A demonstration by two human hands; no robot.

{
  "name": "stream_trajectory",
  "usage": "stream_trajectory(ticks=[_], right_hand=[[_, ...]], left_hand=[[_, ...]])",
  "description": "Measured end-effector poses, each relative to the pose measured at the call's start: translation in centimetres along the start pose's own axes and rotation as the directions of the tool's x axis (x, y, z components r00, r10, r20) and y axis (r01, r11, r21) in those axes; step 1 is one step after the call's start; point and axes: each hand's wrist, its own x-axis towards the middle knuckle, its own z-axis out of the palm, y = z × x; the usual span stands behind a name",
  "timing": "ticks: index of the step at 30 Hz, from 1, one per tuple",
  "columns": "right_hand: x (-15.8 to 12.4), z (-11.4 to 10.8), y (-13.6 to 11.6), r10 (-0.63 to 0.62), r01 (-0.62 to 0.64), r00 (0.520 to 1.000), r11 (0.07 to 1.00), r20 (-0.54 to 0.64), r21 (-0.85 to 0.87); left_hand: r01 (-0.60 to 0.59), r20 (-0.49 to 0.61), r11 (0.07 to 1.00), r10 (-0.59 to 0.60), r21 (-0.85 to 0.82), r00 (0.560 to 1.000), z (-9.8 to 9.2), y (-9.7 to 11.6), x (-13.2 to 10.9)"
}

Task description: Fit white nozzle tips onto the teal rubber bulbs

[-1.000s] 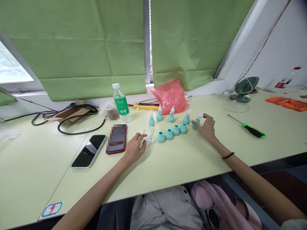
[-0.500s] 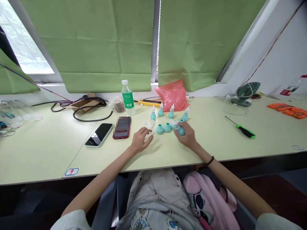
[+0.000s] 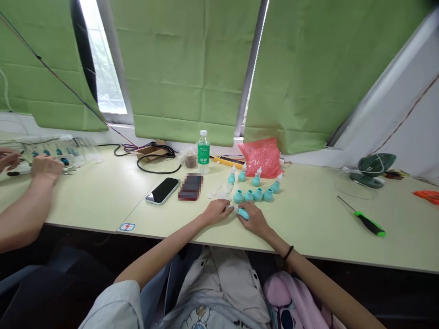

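My right hand (image 3: 255,220) is closed around a small teal squeeze bulb (image 3: 243,213), tilted on its side with its mouth end to the left. Close beside it, my left hand (image 3: 216,211) pinches a small whitish piece (image 3: 235,209) at that end; its exact shape is partly hidden by the fingers. Just beyond my hands stands a row of open-mouthed teal bulbs (image 3: 258,194). Behind that row are several teal bulbs with white pointed nozzles (image 3: 256,180). Loose white translucent parts (image 3: 222,191) lie beyond my left hand.
Two phones, one white-edged (image 3: 162,191) and one dark red (image 3: 190,187), lie left of a water bottle (image 3: 203,155). A pink bubble-wrap bag (image 3: 262,157) is behind the bulbs. A screwdriver (image 3: 363,218) and fan (image 3: 373,169) are right. Another person's hands (image 3: 46,167) work at far left.
My view has turned left, showing another person's arms. My right hand has brought a teal bulb from the row towards my left hand, and both hands now meet near the table's front.
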Motion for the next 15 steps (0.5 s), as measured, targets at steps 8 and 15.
stream_trajectory(ticks=[8,15], right_hand=[[0.2,-0.2,-0.4,0.01,-0.01,0.999,1.0,0.05,-0.001],[0.6,0.3,0.2,0.062,-0.062,0.998,0.998,0.011,-0.023]], left_hand=[[-0.063,0.002,0.991,0.064,-0.118,0.998,-0.1,0.1,-0.2],[0.072,-0.092,0.982,-0.09,-0.177,0.992,0.9,-0.3,0.2]])
